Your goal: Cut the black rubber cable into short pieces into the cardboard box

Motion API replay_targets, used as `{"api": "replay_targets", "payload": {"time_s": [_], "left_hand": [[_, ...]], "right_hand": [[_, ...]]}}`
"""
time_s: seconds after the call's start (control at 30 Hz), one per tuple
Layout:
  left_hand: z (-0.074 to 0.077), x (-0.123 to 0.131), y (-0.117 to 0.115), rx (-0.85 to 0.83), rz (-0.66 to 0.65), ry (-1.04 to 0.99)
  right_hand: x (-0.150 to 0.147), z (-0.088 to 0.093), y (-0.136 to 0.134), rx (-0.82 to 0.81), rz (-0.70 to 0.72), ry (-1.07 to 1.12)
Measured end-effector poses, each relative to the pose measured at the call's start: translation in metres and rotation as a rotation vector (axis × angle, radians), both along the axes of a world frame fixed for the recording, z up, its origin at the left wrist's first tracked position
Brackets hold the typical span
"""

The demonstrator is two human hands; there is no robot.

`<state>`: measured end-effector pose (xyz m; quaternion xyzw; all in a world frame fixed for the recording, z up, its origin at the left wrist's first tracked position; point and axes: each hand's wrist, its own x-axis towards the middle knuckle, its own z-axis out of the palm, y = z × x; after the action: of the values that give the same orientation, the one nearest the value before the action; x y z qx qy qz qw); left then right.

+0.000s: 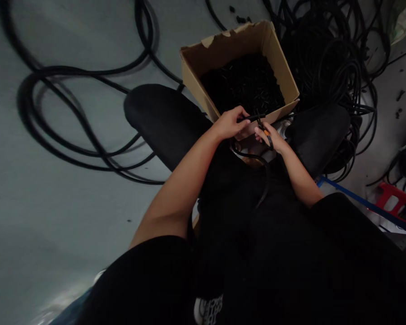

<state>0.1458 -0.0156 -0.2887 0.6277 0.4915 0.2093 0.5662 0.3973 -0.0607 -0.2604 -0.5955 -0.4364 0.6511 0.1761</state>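
Observation:
My left hand [230, 123] is closed round a black rubber hose [253, 118], holding its end level just in front of the cardboard box [192, 76]. My right hand [272, 137] grips a pair of scissors [265, 133] with black and orange handles, blades pointing up at the hose end. The hose loops down over my lap [264, 180]. The box sits between my knees and holds several short black cut pieces [245, 83].
Long black hoses [88, 149] snake over the grey floor at left. A big tangled heap of black hose [338, 54] lies at the upper right. A red plastic stool [397, 198] and a blue bar [355, 198] are at the right edge.

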Motion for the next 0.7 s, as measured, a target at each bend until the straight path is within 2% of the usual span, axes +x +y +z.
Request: {"api": "replay_targets", "payload": {"time_s": [0.23, 0.5, 0.7], "left_hand": [[0.004, 0.005, 0.004, -0.085, -0.031, -0.013], [0.002, 0.002, 0.006, -0.032, -0.058, -0.03], [-0.001, 0.0, 0.007, -0.03, -0.053, -0.014]], "right_hand": [[0.003, -0.007, 0.001, 0.044, 0.008, 0.013], [-0.002, 0.003, 0.001, 0.031, 0.018, 0.004], [-0.001, 0.002, 0.003, 0.031, 0.037, -0.081]]}}
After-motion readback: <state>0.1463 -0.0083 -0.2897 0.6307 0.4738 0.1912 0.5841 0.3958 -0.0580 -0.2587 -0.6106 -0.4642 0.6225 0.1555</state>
